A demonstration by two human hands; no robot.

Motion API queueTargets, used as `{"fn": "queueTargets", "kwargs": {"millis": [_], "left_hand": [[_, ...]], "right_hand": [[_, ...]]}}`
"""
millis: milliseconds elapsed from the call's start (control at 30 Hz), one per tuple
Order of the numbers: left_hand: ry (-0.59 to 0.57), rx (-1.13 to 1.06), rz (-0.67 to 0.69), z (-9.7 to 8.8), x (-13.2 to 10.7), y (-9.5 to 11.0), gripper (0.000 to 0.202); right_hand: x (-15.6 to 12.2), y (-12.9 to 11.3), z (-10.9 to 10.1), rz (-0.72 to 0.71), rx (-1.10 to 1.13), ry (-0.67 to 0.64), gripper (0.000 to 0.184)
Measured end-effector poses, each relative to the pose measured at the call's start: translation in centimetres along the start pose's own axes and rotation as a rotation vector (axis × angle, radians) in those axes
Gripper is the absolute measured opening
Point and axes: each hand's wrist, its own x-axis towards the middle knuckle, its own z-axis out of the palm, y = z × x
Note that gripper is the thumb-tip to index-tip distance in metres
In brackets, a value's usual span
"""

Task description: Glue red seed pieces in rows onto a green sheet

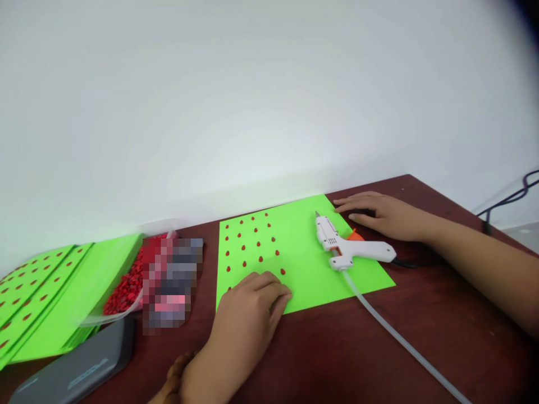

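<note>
A bright green sheet (303,241) lies on the dark reddish-brown table, with rows of small red pieces (243,247) across its left half. My left hand (252,303) rests on the sheet's near left part. Its fingers are curled and pressed together near the lowest row, and whatever is under the fingertips is hidden. On the right half of the sheet lies a white glue gun (332,241) with an orange trigger, a long pale glue stick (391,331) trailing from its back end. Beyond the gun's handle, my right hand (370,213) lies on the table with fingers stretched out, holding nothing.
At the left, a clear plastic bag (130,286) of red pieces sits on stacked green sheets (46,297), some dotted red. A dark grey power bank (80,365) lies in front. Beside the bag is a blurred-out patch. Behind the table stands a white wall; black cables (505,199) hang right.
</note>
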Motion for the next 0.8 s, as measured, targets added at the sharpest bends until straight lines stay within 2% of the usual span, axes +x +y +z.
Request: {"fn": "queueTargets", "kwargs": {"millis": [67,167,233,267,333,400,433,500,567,667,800], "left_hand": [[0.094,-0.037,0.055,-1.8,0.3,-1.0,0.015],[0.219,-0.015,0.044,-4.6,0.6,-2.5,0.022],[0.172,0.076,0.037,-5.2,0.1,-3.2,0.025],[0.123,0.138,0.05,-4.9,-0.4,-3.4,0.027],[0.019,0.273,0.085,-3.3,-1.5,-3.7,0.038],[-0.063,0.366,0.096,-1.3,-2.4,-4.2,0.05],[-0.082,0.39,0.099,-0.5,-2.7,-4.4,0.052],[-0.095,0.394,0.098,0.5,-3.0,-4.8,0.051],[-0.093,0.361,0.093,0.5,-3.1,-5.0,0.051],[-0.123,0.337,0.092,-0.5,-2.8,-4.7,0.05],[-0.183,0.406,0.099,-1.6,-2.8,-4.3,0.049]], "right_hand": [[-0.2,-0.9,-1.4,0.043,0.038,-0.014,0.042],[-1.2,-3.1,-4.9,0.137,0.096,-0.018,0.042],[-2.6,-5.1,-6.6,0.177,0.108,-0.039,0.041],[-3.4,-6.1,-6.8,0.176,0.096,-0.076,0.041],[-5.1,-7.7,-5.6,0.119,0.038,-0.233,0.046],[-6.3,-8.7,-2.9,0.064,-0.084,-0.209,0.063],[-6.6,-8.9,-1.3,0.062,-0.152,-0.162,0.064],[-6.6,-8.9,1.3,0.044,-0.277,-0.064,0.06],[-6.4,-8.8,2.8,0.03,-0.368,0.018,0.055],[-5.7,-9.2,2.7,0.038,-0.415,0.025,0.047],[-4.5,-10.3,0.6,0.106,-0.274,-0.02,0.036]]}}
